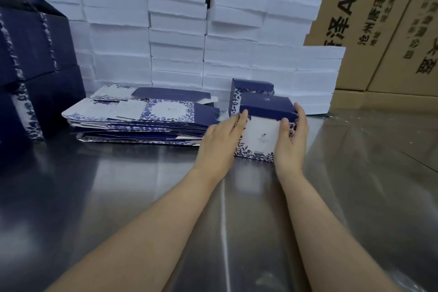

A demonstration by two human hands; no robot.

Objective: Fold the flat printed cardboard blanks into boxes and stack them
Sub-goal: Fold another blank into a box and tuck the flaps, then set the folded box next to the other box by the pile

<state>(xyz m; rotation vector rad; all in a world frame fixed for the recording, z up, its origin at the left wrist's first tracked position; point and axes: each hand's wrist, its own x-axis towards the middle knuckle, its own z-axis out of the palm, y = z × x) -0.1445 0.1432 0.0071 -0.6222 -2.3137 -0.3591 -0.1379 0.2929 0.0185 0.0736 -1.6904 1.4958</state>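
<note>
Folded box: navy top panel, white front face, blue leaf-and-flower border along its bottom and sides, tiny dark emblem mid-face.
Second box, just behind the folded box: navy top, same blue floral print on white down its side.
Flat blanks, left of the folded box: white ground, blue floral print, navy flaps, one white round medallion ringed with blue leaves.
Stacked boxes, far left: deep navy, narrow white-and-blue floral strips.
Slabs, behind: plain white.
Cartons, behind and right: tan brown, black printed characters.
Desk: grey, metallic sheen.
</note>
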